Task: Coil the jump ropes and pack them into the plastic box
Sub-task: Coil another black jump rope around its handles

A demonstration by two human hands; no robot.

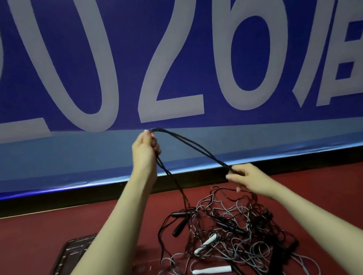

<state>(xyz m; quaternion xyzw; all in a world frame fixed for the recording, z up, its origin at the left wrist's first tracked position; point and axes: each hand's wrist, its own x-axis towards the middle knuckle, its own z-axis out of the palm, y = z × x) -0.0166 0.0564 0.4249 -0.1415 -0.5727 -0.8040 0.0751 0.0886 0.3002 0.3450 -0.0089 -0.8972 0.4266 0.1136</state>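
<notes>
Up at the far side of the scene, the left hand is raised in front of a blue banner with large pale figures reading 2026, its fingers curled round a bundle of black rope strands. From that grip the strands arc down to the right into the right hand, which pinches them between thumb and fingers, lower and nearer than the left. More black strands fall from the left hand straight down toward the surface below, joining a loose tangle of jump ropes.

That tangle lies on a dark red table, between the two forearms and a little to the right. It mixes black cords with grey ones, looped over each other so that single ropes cannot be followed. Two black handles sit at the far left edge of the heap, just beside one another. A white handle pokes out of the middle of the tangle, tilted, and a second white handle lies flat at the near edge, pointing left to right. Longer black handles rest at the near right, partly under grey loops.

To the left of the heap, partly hidden by the left forearm, lies a clear plastic box piece with a ribbed rim, flat on the table; whether it is the box itself or its lid cannot be told. No rope lies in the part of it that shows.
</notes>
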